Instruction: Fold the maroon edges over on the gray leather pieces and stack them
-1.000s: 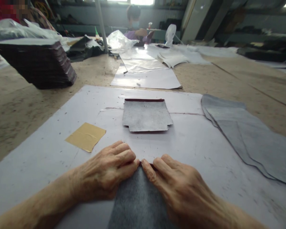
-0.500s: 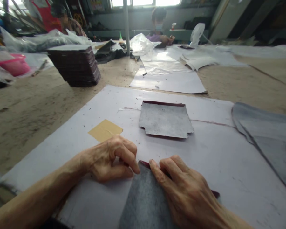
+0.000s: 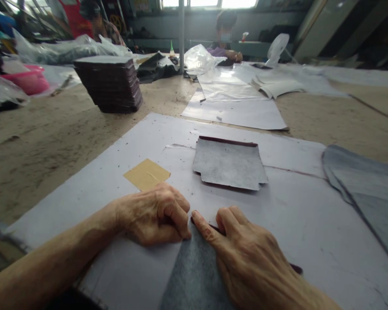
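A grey-backed sheet (image 3: 194,275) with a dark red folded edge lies in front of me, partly covered by my right hand. My left hand (image 3: 161,215) is closed, its thumb and index fingertips pinched together at the sheet's upper left corner. Across the folded edge, my right hand (image 3: 245,249) lies with its index finger stretched out to the corner; its other fingers are bent and the thumb is hidden. Just beyond the hands is a second grey piece (image 3: 229,165), with notched corners and a dark red fold along its far side.
White board (image 3: 84,215) lies under the work. A tan square (image 3: 147,174) is left of centre, larger grey sheets (image 3: 368,189) at right. Farther back stand a dark stack (image 3: 108,86), a pink basin (image 3: 29,81) and a pole (image 3: 181,38). Two people sit across the table.
My right index finger has slid toward the corner, covering more of the red fold. My left fingertips have closed together and now touch the sheet. The whole view has shifted slightly.
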Demonstrator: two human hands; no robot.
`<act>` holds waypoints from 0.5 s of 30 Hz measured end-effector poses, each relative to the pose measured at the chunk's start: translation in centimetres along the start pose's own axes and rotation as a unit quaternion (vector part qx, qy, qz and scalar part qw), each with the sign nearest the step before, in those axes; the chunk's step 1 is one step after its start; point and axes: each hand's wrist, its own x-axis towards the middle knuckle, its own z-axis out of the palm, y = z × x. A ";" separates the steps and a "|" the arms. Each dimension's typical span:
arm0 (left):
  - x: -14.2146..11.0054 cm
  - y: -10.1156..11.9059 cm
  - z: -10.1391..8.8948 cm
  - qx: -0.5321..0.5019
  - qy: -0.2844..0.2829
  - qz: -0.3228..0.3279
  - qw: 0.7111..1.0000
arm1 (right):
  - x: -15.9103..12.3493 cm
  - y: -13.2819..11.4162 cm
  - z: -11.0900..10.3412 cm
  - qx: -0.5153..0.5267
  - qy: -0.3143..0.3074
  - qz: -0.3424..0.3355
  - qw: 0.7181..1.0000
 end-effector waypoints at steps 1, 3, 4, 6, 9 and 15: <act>0.0 0.0 0.0 -0.002 0.001 0.002 1.000 | 0.1 -0.1 0.0 -0.007 -0.006 0.002 1.000; 0.1 0.1 0.0 -0.006 0.004 0.007 1.000 | 0.1 -0.3 -0.1 -0.011 -0.016 0.009 1.000; 0.1 0.1 0.0 -0.008 0.007 0.008 1.000 | 0.2 -0.3 -0.1 -0.006 -0.017 0.013 1.000; 0.0 0.2 0.0 -0.012 0.011 0.005 1.000 | 0.1 -0.2 -0.2 0.019 0.002 0.024 1.000; 0.0 0.0 -0.1 -0.014 0.009 -0.008 1.000 | 0.0 0.1 -0.3 0.069 0.095 0.046 0.992; -0.1 -0.3 0.3 -0.027 0.011 -0.009 1.000 | -1.0 1.0 -0.3 0.060 0.155 0.011 0.986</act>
